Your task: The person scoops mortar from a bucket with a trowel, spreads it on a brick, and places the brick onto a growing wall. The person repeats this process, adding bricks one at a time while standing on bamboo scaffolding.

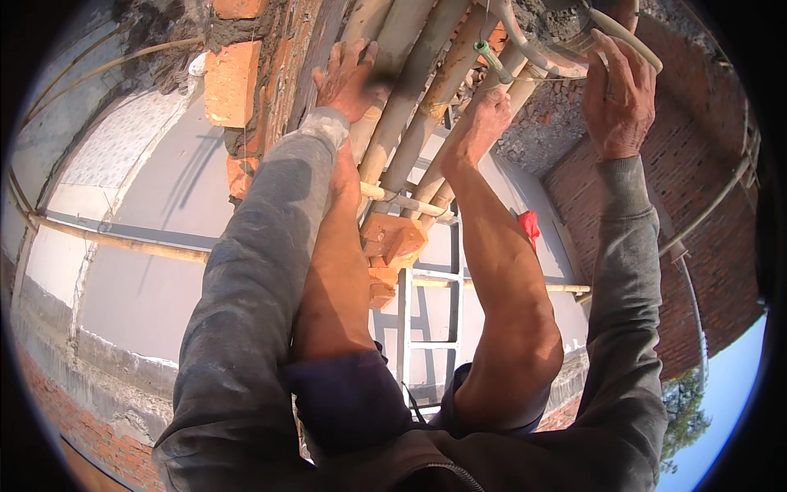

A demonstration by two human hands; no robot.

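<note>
My left hand rests with spread fingers on the bamboo poles beside the brick wall edge, holding nothing I can see. At the upper right, my right hand has bent fingers closed at a curved tan handle, close to a container of grey mortar. The fingertips are partly hidden. A small green stick wound with string hangs left of the right hand, over the poles. My bare right foot stands on the bamboo poles.
Orange bricks with mortar form a wall at the left. More bricks lie beneath the poles, above a white metal ladder going down. Far below is a grey floor. A red brick wall rises at right, near a red cloth.
</note>
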